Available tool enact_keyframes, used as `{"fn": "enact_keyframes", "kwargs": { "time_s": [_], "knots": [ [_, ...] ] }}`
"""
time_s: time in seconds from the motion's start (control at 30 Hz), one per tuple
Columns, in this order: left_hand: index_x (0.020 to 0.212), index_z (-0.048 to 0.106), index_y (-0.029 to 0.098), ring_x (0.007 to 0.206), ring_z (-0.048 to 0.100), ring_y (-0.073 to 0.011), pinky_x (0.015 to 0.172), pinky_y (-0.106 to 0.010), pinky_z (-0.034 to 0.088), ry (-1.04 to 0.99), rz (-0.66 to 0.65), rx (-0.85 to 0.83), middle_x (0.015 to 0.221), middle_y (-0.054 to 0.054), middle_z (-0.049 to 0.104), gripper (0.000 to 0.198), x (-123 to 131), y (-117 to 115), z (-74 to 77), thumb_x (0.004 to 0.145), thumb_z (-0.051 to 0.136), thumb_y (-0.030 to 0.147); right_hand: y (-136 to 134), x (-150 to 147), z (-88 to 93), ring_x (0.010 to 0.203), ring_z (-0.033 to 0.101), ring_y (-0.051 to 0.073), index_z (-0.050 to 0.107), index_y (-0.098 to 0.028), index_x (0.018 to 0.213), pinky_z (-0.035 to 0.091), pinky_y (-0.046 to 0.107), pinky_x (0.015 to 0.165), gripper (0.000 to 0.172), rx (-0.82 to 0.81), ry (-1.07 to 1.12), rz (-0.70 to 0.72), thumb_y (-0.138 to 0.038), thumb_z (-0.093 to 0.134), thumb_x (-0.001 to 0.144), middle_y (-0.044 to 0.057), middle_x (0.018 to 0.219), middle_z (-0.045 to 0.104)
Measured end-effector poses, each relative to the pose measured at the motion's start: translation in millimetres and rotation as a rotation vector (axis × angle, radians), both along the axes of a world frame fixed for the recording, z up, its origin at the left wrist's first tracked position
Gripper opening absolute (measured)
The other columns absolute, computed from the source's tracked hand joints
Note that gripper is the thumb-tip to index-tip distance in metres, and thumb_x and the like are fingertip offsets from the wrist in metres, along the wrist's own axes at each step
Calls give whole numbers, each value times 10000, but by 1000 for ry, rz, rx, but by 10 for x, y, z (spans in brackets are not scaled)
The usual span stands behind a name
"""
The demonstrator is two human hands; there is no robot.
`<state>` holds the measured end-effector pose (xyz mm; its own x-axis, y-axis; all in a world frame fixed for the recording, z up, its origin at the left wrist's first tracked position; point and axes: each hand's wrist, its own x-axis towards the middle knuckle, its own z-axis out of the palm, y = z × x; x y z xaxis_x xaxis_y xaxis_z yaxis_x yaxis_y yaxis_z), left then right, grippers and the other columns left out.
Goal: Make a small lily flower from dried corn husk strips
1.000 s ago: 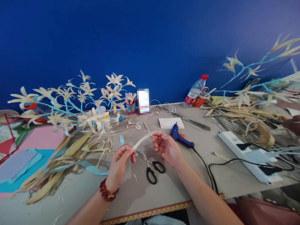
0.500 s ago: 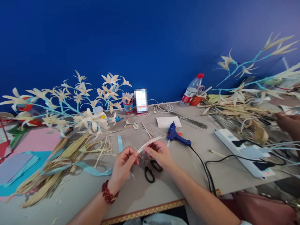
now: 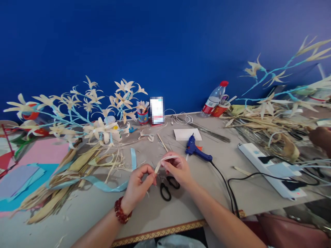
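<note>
Between my two hands is a narrow, pale strip of dried husk (image 3: 157, 167), bent over in an arc. My left hand (image 3: 141, 179), with a red bead bracelet on its wrist, pinches the lower end. The fingers of my right hand (image 3: 178, 168) are closed on the upper part, where the strip curves over. Black-handled scissors (image 3: 165, 192) lie on the table just below my hands, their blades largely hidden. A blue hot glue gun (image 3: 192, 148) rests to the right of my right hand, its nozzle toward the back.
Husk flowers on blue stems (image 3: 100, 129) and a husk bundle (image 3: 64, 182) with a blue ribbon (image 3: 103, 186) lie left. A white power strip (image 3: 271, 172), black cord and bottle (image 3: 213, 100) are right. Another person's hand (image 3: 320, 139) shows at the right edge.
The husk strip, nearly straight before, now bends over in a curve at my right hand. My hands stay close together. The whole view has shifted slightly.
</note>
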<state>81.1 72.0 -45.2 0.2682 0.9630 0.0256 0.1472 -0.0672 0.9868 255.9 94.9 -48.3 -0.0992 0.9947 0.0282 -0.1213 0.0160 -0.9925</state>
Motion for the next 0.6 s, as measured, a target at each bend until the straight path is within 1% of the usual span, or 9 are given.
{"fn": "enact_keyframes", "kwargs": {
  "time_s": [0.07,0.17,0.27,0.37,0.47,0.6],
  "knots": [
    [657,553,187,625,530,-150,626,-259,411,-18,-25,-22,621,-13,591,261,2,5,27,878,534,325,-7,6,1,498,493,109,626,-193,750,422,219,461,180,-8,-36,4,-360,694,763,-22,619,573],
    [719,573,182,669,552,-159,644,-259,424,-70,-56,-86,683,-28,617,240,23,20,59,878,526,355,-29,-5,-7,500,486,107,616,-191,747,405,214,460,174,29,-71,28,-353,675,773,-25,620,561],
    [720,559,184,648,540,-149,637,-249,417,-90,-15,-113,652,-6,599,216,46,34,39,866,541,341,-64,-39,-4,513,484,105,610,-187,739,382,205,461,171,91,-126,41,-341,666,789,-22,624,561],
    [671,560,180,630,526,-140,638,-245,414,-39,11,-57,619,4,582,224,51,36,3,865,523,285,-95,-78,17,541,507,113,615,-188,757,387,209,486,168,137,-206,65,-341,658,814,-16,638,583],
    [644,569,177,621,536,-140,630,-243,422,21,2,-22,609,-1,594,236,44,35,8,857,499,249,-108,-97,28,572,533,129,626,-190,740,413,231,540,198,218,-287,87,-356,634,846,-11,626,593],
    [610,537,185,582,523,-135,567,-230,401,134,25,9,582,3,584,245,29,51,35,843,485,243,-115,-76,25,599,544,144,641,-192,713,421,258,584,234,354,-408,30,-357,611,877,7,641,610]
  ]
}}
